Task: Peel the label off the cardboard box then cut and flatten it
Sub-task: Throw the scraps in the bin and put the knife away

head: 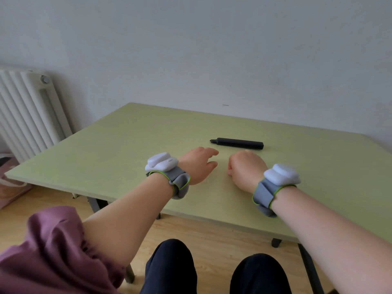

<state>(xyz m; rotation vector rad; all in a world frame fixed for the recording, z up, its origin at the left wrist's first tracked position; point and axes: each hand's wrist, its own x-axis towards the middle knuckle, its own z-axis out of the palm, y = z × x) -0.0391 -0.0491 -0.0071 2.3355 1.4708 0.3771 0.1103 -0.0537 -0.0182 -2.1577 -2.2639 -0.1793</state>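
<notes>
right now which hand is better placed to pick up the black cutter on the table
Right, probably. The right hand rests just in front of the black cutter, below its middle; the left hand sits nearer its tip.

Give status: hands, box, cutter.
Left hand loosely open and right hand curled, both on the table, holding nothing. No cardboard box in view. Black cutter lies just beyond the hands, untouched. Nothing in the way.
</notes>
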